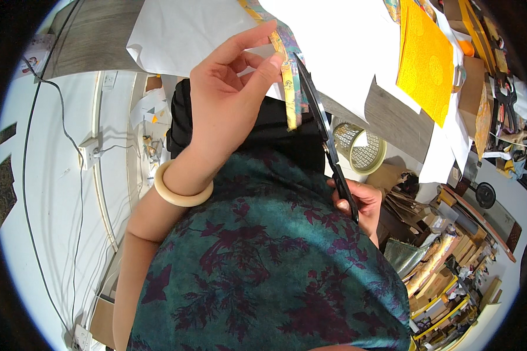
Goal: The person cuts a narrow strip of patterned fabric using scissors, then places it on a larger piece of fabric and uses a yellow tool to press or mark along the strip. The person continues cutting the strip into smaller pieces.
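Note:
My left hand, with a cream bangle at its wrist, pinches a narrow patterned strip between thumb and forefinger. The strip looks like fabric or paper, yellow along one side and teal and purple along the other. Its lower end hangs past the table edge, while its upper part runs back over the white sheets. My right hand is closed round the handles of long black scissors, lower and to the right. The scissor blades point up beside the strip's right edge; whether they touch it I cannot tell.
White paper sheets cover much of the grey wood table. Bright yellow patterned material lies at the right. Below the table edge stands a pale green mesh wastebasket. Cardboard boxes and rolls crowd the right; cables hang along the left wall.

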A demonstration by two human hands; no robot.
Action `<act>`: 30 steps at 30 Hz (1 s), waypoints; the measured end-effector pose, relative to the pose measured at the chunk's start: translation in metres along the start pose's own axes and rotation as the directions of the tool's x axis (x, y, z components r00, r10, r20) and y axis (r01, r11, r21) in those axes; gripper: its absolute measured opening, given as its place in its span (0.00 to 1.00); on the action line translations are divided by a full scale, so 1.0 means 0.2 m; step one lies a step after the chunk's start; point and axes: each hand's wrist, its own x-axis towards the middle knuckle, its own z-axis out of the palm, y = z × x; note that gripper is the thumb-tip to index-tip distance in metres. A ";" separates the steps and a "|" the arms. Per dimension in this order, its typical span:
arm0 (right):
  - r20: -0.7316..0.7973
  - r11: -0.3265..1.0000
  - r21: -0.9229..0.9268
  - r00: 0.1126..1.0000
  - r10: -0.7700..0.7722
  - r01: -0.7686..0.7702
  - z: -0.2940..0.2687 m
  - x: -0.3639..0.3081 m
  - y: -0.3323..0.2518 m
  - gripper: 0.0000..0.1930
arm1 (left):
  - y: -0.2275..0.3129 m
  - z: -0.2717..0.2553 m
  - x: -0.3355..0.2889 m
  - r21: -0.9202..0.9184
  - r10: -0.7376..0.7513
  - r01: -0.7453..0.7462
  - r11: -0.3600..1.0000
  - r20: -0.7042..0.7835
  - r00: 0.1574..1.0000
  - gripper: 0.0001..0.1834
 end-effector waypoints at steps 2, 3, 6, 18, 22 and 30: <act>-0.004 1.000 0.004 1.000 0.012 -0.012 0.00 0.00 0.00 0.24 | 0.00 -0.03 0.01 0.029 -0.002 0.001 1.000 0.040 0.999 0.25; -0.006 1.000 0.004 1.000 0.016 -0.016 0.00 0.00 -0.01 0.25 | 0.01 -0.02 0.00 0.011 -0.019 0.018 1.000 0.039 0.999 0.25; 0.014 1.000 0.002 1.000 -0.007 0.007 0.00 0.01 0.01 0.25 | 0.01 0.00 -0.03 -0.033 -0.056 0.057 0.998 0.029 0.998 0.27; 0.012 0.998 0.053 1.000 -0.022 0.022 0.04 0.04 0.02 0.26 | 0.01 0.04 -0.07 -0.066 -0.084 0.087 0.994 0.041 0.996 0.30; 0.001 0.998 0.054 1.000 -0.026 0.026 0.05 0.05 0.02 0.26 | 0.01 0.04 -0.08 -0.099 -0.088 0.093 0.991 0.047 0.995 0.30; 0.005 0.997 0.061 0.999 -0.036 0.036 0.04 0.05 0.03 0.25 | 0.00 0.06 -0.08 -0.125 -0.072 0.076 0.989 0.036 0.997 0.31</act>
